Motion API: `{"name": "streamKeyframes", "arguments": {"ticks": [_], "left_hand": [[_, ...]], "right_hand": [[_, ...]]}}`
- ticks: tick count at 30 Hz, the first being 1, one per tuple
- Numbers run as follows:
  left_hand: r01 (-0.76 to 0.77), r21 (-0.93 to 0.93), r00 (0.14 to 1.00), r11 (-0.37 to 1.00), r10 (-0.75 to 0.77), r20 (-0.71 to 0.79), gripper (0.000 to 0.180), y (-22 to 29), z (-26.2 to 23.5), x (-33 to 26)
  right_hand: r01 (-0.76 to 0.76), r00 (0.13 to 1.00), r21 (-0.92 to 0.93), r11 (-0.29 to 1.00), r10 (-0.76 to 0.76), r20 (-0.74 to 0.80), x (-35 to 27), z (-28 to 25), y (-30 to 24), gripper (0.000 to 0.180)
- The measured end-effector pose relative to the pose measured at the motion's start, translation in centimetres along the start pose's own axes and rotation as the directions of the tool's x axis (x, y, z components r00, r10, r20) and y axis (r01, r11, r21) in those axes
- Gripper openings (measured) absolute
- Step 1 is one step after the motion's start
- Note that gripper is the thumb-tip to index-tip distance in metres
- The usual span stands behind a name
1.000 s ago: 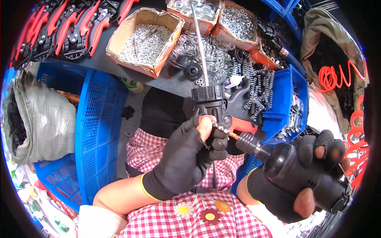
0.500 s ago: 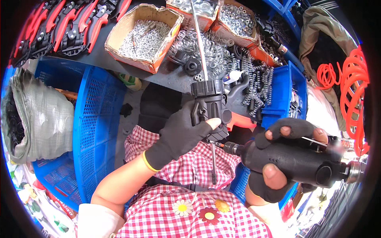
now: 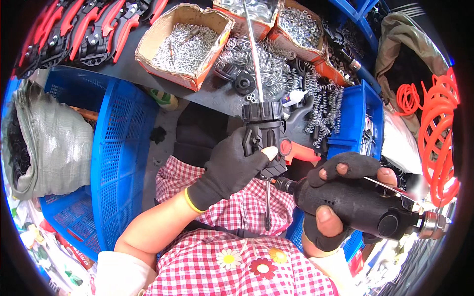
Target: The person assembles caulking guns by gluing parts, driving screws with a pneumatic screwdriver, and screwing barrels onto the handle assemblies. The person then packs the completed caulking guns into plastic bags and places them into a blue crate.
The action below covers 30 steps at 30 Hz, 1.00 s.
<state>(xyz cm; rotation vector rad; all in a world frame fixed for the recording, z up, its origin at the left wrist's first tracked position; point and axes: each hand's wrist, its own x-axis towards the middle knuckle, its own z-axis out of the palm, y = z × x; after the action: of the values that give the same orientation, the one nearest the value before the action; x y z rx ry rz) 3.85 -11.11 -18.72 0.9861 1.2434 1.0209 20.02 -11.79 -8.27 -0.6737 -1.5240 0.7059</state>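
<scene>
My left hand (image 3: 224, 165), in a black fingerless glove, is closed around the black body of a caulking gun (image 3: 262, 112), thumb resting on its near face. A long metal rod (image 3: 256, 69) runs through this body and comes out below it. The gun's red trigger (image 3: 303, 153) points right. In the gloved right hand (image 3: 348, 165) lies a black power screwdriver (image 3: 340, 202), gripped with the fingers over the top and the thumb below. Its bit end is at the lower right of the gun body; whether it touches a screw I cannot make out.
Cardboard boxes of small metal parts (image 3: 185, 49) and nuts (image 3: 298, 29) stand on the dark bench, beside piled springs (image 3: 323, 98). Several red-and-black handles (image 3: 106, 34) lie far left. Blue crates (image 3: 123, 163) stand left, a blue bin (image 3: 348, 118) right. A coiled red hose (image 3: 437, 143) hangs right.
The screwdriver has come slightly left, nearer the gun body, and its rear end has dipped. My left hand keeps its grip on the gun. The whole view has shifted a little.
</scene>
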Motion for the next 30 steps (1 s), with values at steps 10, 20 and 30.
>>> {"name": "streamKeyframes", "arguments": {"ticks": [10, 20, 30], "left_hand": [[-0.015, 0.068, 1.0, 0.998, 0.013, 0.024, 0.045, 1.1, -0.3, -0.2], [-0.226, -0.274, 0.969, 0.935, 0.243, 0.03, 0.067, 0.2, -1.3, -6.3], [-0.415, 0.148, 0.873, 0.898, 0.438, -0.214, 0.064, 1.5, -6.7, -15.3]], "right_hand": [[-0.237, 0.969, 0.027, 0.971, 0.239, -0.057, 1.0, 0.6, -2.3, 0.092], [0.187, 0.955, -0.599, 0.779, -0.287, -0.075, 24.1, -5.2, 19.2, 0.043], [-0.026, 0.975, -0.43, 0.903, 0.118, 0.189, 15.0, 0.5, 19.1, 0.034]]}}
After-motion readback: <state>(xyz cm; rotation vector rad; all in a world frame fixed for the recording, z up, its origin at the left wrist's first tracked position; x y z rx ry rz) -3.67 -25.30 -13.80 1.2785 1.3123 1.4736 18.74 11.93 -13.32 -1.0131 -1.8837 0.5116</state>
